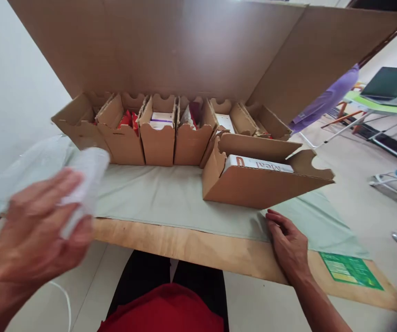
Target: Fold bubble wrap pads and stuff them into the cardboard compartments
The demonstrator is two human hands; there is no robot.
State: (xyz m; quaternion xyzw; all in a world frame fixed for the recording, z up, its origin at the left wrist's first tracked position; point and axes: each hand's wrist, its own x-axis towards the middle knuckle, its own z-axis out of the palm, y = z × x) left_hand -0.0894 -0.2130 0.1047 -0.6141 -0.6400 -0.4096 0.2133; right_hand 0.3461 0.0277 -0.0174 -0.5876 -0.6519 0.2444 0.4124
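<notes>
My left hand [37, 226] is raised in front of the table's left edge, blurred by motion, its fingers closed round a white wrapped packet [86, 180]. My right hand [288, 240] lies on the wooden table [191, 242] at the edge of the pale green cloth [163, 196], fingers curled loosely, holding nothing. Just beyond it a cardboard bin [253, 182] lies tipped and pulled out of the row, with a white box marked "Meal" [258, 163] inside.
A row of cardboard bins [157, 131] holding small boxes and red packets stands before a tall cardboard backboard [184, 46]. Clear plastic bags [28, 163] lie at left. A green sticker [350, 269] marks the table's right end. Chairs and a laptop [388, 83] stand at right.
</notes>
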